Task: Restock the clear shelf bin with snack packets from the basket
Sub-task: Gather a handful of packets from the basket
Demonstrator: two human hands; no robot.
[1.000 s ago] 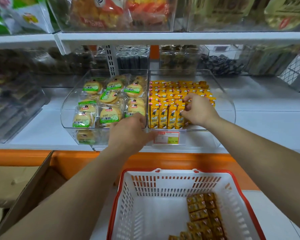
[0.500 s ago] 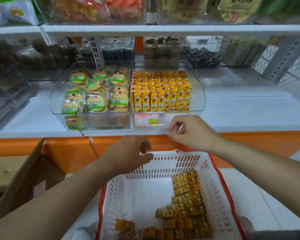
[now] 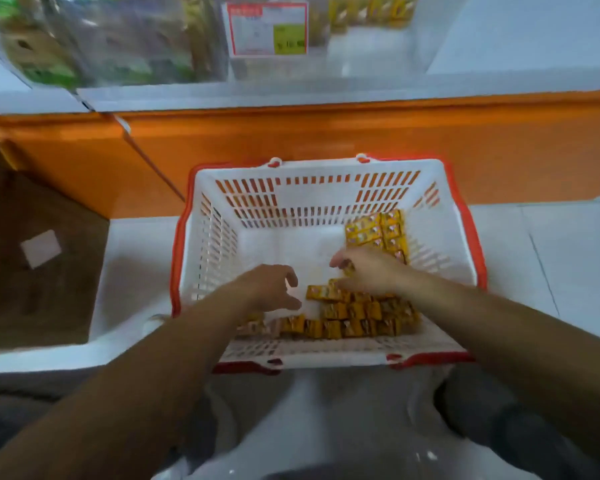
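Both hands have dropped from the shelf edge into the basket [image 3: 326,169]: left hand [image 3: 272,289] spread open, right hand [image 3: 369,275] pinching one of the snack packets [image 3: 349,311] heaped beneath them (somewhat blurred). Well ahead, higher up, sits the clear shelf bin [image 3: 378,60].

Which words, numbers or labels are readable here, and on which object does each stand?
Price tag on the clear shelf bin: blurred; its green patch perhaps reads "10", uncertain.
Snack packets in the basket: print too small and blurred to read.
White label in the cardboard box: no text visible.
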